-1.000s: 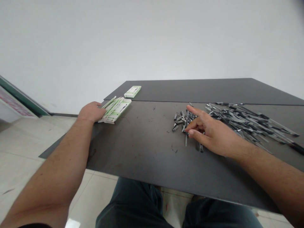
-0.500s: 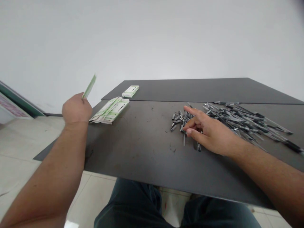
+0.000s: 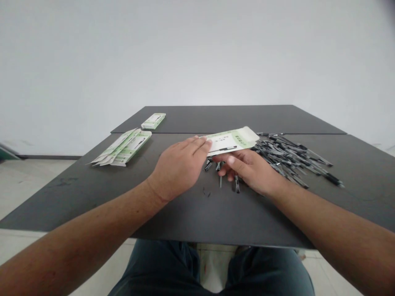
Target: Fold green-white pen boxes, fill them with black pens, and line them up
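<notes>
My left hand point(image 3: 182, 167) is closed on the left end of a flat white and green pen box point(image 3: 230, 142), its fingers lying over the top face. A printed pen and an end flap show on the box. Just under the lower edge of the box is my right hand point(image 3: 247, 166), with fingers loosely stretched and the thumb apart. Its index finger seems to touch the box from below; part of that contact is hidden. Small black and clear pen caps point(image 3: 209, 165) lie beneath the box and right hand, partly covered by them.
To the right spreads a heap of clear and black pens point(image 3: 286, 158). Several flattened pen boxes point(image 3: 123, 148) overlap at the left of the dark table point(image 3: 173, 222). One filled-out box point(image 3: 153, 121) lies farther back. A white wall point(image 3: 197, 53) stands behind.
My left hand has swung from the far left to the middle with the pen box. My right hand has stayed over the caps and is now under the box. The view has shifted.
</notes>
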Motion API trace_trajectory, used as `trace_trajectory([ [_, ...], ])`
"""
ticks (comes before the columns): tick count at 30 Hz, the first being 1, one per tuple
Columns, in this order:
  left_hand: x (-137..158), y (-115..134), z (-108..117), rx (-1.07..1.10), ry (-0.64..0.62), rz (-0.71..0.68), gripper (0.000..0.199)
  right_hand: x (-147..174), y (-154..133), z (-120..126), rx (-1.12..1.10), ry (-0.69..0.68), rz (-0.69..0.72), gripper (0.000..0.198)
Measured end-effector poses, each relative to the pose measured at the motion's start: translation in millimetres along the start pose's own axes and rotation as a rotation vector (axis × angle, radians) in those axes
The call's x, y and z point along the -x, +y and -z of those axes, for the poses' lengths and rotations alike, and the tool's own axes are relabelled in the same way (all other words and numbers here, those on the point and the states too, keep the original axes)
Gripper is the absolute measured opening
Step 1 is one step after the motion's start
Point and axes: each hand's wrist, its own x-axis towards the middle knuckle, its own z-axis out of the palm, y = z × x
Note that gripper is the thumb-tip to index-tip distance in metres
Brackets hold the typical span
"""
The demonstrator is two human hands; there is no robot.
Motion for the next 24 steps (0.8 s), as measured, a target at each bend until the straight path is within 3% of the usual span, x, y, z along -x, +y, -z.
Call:
trace_trajectory([
  [4,-17.7,25.9,-18.1,0.058,0.019,-0.09,0.052,-7.4,0.6,-2.6,-0.332,0.229,-0.029,0.059],
  [6,-20.6,30.2,-23.6,0.146,0.023,-0.09,0.053,-12.1,2.2,1.1,-0.352,0.29,-0.047,0.048],
  [9,-17.6,24.0,-29.6,0.287,0.061,-0.056,0.078,-16.0,3.4,9.8,-0.269,0.324,-0.062,0.032],
  [13,-9.2,0.5,-41.3,0.462,0.128,0.179,0.087,-14.3,1.8,17.7,-0.157,0.239,-0.065,0.03],
  [15,-7.1,-9.1,-47.9,0.725,0.077,0.35,0.089,-12.5,1.1,19.4,-0.102,0.187,-0.077,0.033],
  [17,-6.9,-12.3,-51.5,1.053,-0.038,0.454,0.081,-11.2,1.2,20.5,-0.051,0.15,-0.086,0.036],
  [19,-7.6,-9.2,-50.7,1.244,-0.161,0.447,0.061,-10.6,1.3,21.1,-0.037,0.131,-0.094,0.04],
  [21,-7.8,-2.6,-47.5,1.281,-0.207,0.417,0.044,-10.5,1.0,21.2,-0.051,0.123,-0.106,0.044],
  [24,-6.9,5.3,-45.8,1.296,-0.159,0.455,0.039,-10.6,-0.6,20.1,-0.064,0.129,-0.113,0.046],
])
